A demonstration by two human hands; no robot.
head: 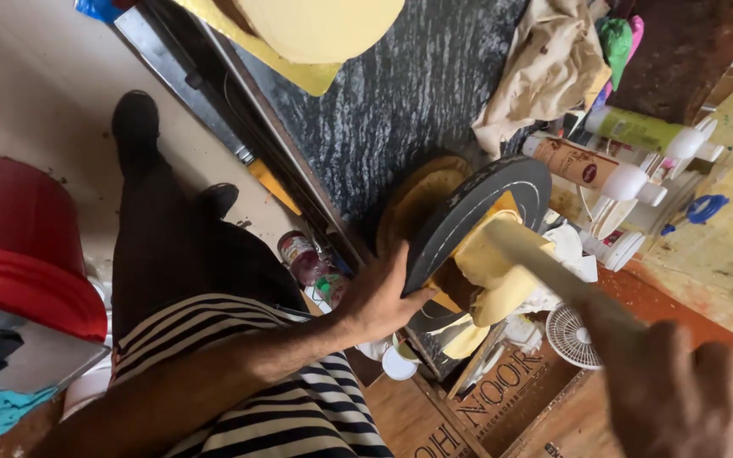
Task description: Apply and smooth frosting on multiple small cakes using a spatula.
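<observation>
Holding the tilted dark round disc by its edge, left hand fingers curled around it, above the cluttered surface; right hand, wrapped around a flat stick, should scrape the yellow paste with steady strokes.

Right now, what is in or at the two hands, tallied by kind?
Dark round disc, tilted, gripped by left hand: 1
Flat yellow-smeared blade, held by right hand: 1
Lump of pale yellow paste against the disc: 1
Total: 3
</observation>
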